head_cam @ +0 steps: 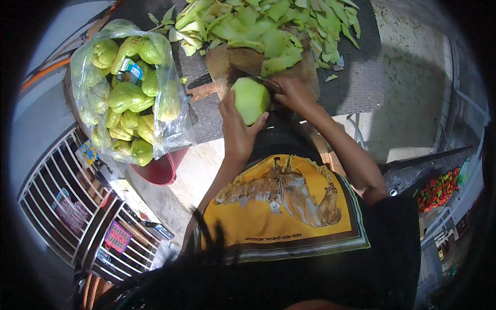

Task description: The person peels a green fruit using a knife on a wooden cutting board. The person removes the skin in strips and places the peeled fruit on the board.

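My left hand (pixel 241 133) holds a chayote (pixel 250 100), fingers around its left side and the thumb at its lower right. Most of its visible surface is pale and peeled, with darker green along the right edge. In my right hand (pixel 291 93) is the handle of a knife (pixel 248 73), its dark blade running up and left just beyond the chayote. A worn wooden cutting board (pixel 221 62) with a handle lies under the knife. Pale green peelings (pixel 252 29) are heaped over its far part and the table behind.
To the left, a clear plastic bag (pixel 180 116) full of chayotes (pixel 128 95) stands on the grey woven table cover (pixel 209 130). A red bucket (pixel 157 170) is below it. White metal racks (pixel 50 174) stand lower left. Red and green peppers (pixel 438 190) lie at far right.
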Demonstrator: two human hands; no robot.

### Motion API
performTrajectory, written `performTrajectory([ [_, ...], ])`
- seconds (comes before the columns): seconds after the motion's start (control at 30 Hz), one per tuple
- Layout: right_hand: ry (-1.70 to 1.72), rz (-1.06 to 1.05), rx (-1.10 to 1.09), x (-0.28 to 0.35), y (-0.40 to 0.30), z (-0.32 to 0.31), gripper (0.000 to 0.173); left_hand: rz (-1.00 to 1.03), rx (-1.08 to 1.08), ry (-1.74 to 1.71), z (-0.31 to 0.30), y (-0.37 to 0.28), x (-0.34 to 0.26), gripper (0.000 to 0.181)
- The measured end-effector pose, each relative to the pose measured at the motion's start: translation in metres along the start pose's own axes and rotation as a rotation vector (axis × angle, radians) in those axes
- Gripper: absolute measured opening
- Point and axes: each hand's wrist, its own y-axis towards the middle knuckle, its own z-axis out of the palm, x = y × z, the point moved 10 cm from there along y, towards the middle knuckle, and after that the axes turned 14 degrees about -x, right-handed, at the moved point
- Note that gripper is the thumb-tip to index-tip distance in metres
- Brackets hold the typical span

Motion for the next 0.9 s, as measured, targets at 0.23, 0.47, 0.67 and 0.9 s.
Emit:
performTrajectory([
  [0.23,0.023,0.11,0.104,-0.019,-0.034,-0.026,0.037,-0.023,0.01,0.039,-0.001,0.004,0.002,0.087],
  [0.47,0.107,0.113,0.074,0.037,-0.088,-0.054,0.042,-0.03,0.055,0.004,0.002,0.004,0.006,0.088],
  [0.67,0.067,0.007,-0.053,0.04,-0.087,-0.046,0.041,-0.024,0.057,-0.055,0.005,0.003,0.01,0.091],
  [0.9,0.021,0.034,0.006,0.035,-0.065,-0.034,0.048,-0.021,0.055,-0.093,0.001,0.006,0.001,0.088],
])
